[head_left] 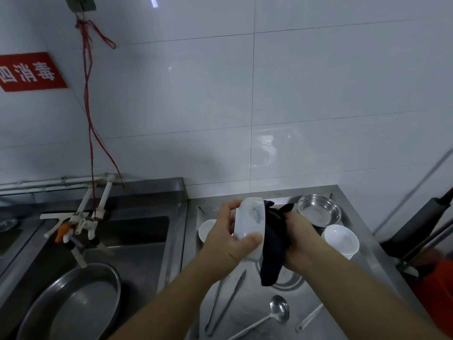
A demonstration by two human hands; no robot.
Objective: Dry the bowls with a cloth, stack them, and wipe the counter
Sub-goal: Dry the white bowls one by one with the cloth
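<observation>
Left hand (226,238) grips one white bowl (250,229) while right hand (300,241) presses one dark cloth (273,241) into it; two more white bowls (340,240) and one steel bowl (318,210) sit along the counter's (348,285) back edge.

A plain glossy white bowl (250,229) is held against a very dark, navy-to-black cloth (272,244). To the right sit more plain white bowls (341,240), with another white bowl (207,229) to the left. Far right stands a silver steel bowl (319,210). The counter (362,251), tongs (226,303), ladle (277,311), sink (137,236) and round basin (73,303) are all bare grey steel. The wall tiles (318,94) are pale grey-white. A red sign (30,71) carries white characters, beside red string (87,94). One tap handle (60,233) is orange.
</observation>
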